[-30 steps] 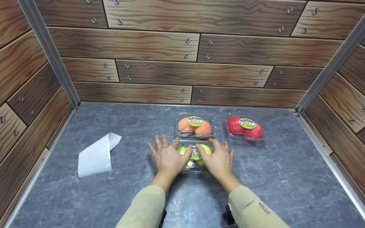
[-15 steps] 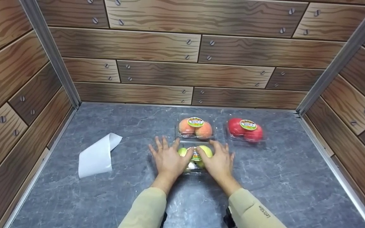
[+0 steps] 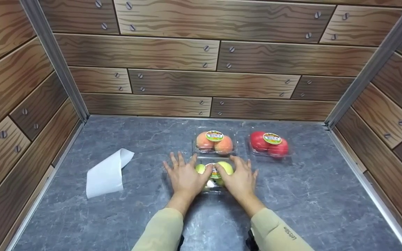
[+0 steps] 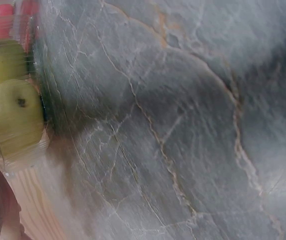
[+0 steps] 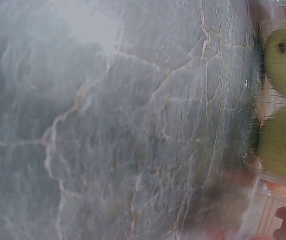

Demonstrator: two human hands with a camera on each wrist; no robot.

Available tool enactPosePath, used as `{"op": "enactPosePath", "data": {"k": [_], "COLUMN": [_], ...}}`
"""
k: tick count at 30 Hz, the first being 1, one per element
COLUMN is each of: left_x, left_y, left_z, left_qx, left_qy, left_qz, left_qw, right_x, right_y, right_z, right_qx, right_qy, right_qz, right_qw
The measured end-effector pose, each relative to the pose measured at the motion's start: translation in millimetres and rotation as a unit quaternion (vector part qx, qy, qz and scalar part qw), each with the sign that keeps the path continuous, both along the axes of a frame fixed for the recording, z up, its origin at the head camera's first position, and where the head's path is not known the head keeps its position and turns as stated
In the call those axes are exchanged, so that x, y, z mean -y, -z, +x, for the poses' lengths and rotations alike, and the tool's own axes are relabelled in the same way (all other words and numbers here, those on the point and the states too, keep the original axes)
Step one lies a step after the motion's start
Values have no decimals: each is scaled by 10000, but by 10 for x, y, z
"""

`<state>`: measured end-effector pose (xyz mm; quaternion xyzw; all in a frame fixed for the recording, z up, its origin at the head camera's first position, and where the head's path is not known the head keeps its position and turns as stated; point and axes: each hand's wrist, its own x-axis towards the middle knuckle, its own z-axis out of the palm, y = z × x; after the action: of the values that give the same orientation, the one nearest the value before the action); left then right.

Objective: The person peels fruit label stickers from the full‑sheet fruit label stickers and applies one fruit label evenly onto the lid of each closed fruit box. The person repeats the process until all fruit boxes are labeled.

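Observation:
A clear plastic box (image 3: 215,189) of green apples (image 3: 226,167) sits on the grey marbled table between the two hands, with an oval label on its lid. My left hand (image 3: 186,177) lies along its left side, fingers straight and spread, thumb on the lid beside the label. On the other side my right hand (image 3: 241,179) mirrors it, thumb also on the lid and fingers pointing forward. Both wrist views show green apples through the box wall, at the left edge in the left wrist view (image 4: 17,117) and at the right edge in the right wrist view (image 5: 285,145).
Directly behind stands a clear box of peach-coloured fruit (image 3: 223,144). A similar box with red fruit (image 3: 277,147) is to its right. A curled white sheet (image 3: 105,174) lies at the left. Wood-patterned walls (image 3: 173,83) enclose the table at the back and sides.

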<state>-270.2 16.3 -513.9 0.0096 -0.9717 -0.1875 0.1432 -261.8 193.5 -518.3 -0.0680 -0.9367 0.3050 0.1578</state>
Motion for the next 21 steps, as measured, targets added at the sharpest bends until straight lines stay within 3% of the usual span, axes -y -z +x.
{"op": "enactPosePath", "data": {"k": [21], "left_x": [-13], "left_y": [-11], "left_z": [-1], "left_qx": [200], "left_qy": [-20], "left_qz": [-95], "left_qw": [9998], "right_x": [11], "right_y": [2], "right_z": [7], "right_qx": [-32], "right_qy": [6], "right_qz": [-80], "right_qw": [10000]}}
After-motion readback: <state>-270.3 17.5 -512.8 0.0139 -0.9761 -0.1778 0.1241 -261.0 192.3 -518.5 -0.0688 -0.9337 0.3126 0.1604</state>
